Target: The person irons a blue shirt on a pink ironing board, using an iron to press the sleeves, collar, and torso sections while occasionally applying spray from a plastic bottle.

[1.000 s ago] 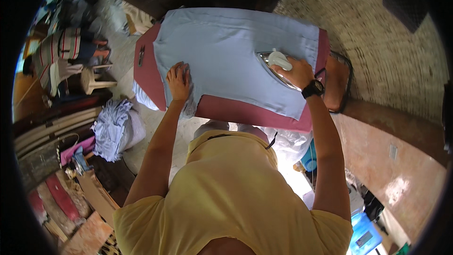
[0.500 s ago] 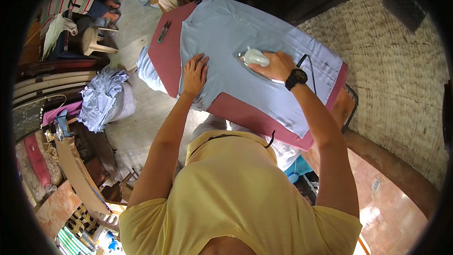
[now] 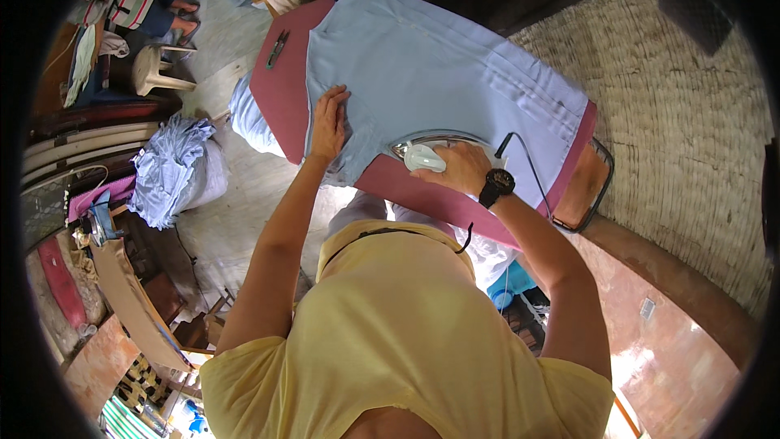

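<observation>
A light blue shirt (image 3: pixel 406 65) lies spread over a maroon ironing board (image 3: pixel 284 106). Wrapped round the handle of a white-topped clothes iron (image 3: pixel 426 157) is my right hand (image 3: pixel 461 167), with a black watch (image 3: pixel 497 184) on its wrist. The iron rests on the shirt close to the board's near edge, its tip pointing left; a dark cord runs from its back end. My left hand (image 3: pixel 329 123) lies flat on the shirt's left part, fingers stretched out. Small thread snips (image 3: pixel 277 49) lie on the bare maroon cover at the far left.
A heap of pale blue garments (image 3: pixel 175 171) sits on the floor at the left. Beyond it stand a beige plastic stool (image 3: pixel 154 71) and another person, whose legs (image 3: pixel 179 20) show. A metal rod frame (image 3: pixel 605 187) sticks out at the board's right end.
The iron in my right hand has come toward me, from the middle of the shirt to its near edge. My left hand stays at nearly the same place on the shirt.
</observation>
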Demonstrator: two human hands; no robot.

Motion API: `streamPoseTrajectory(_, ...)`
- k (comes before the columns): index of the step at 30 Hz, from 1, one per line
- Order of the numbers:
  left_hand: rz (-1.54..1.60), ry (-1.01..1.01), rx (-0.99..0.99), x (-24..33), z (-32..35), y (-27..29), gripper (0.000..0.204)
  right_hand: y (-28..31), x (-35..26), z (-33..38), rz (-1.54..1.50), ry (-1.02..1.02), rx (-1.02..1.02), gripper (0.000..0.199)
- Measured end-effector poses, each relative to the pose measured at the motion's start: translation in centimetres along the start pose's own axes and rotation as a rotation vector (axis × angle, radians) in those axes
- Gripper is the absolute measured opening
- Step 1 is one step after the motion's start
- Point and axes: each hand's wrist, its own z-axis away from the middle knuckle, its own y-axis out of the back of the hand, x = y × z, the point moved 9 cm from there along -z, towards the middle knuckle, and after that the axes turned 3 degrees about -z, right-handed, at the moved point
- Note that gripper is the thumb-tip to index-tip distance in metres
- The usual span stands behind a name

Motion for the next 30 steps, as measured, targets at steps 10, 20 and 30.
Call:
streamPoseTrajectory(10, -0.183, 0.260, 0.404, -2.5, 0.9, 4.9, 0.038, 3.1, -4.1, -6.1, -0.312, -0.062, 0.485, 0.059)
streamPoseTrajectory(20, -0.142, 0.105, 0.222, 1.5, -0.3, -0.1, 0.036, 5.3, -1.0, -6.7, -0.142, -0.082, 0.400, 0.060)
streamPoseTrajectory(30, -0.316, -0.004, 0.107, 3.0, 0.3, -3.2, 0.028, 7.8, 20.4, 10.8, -0.210, -0.445, 0.473, 0.076)
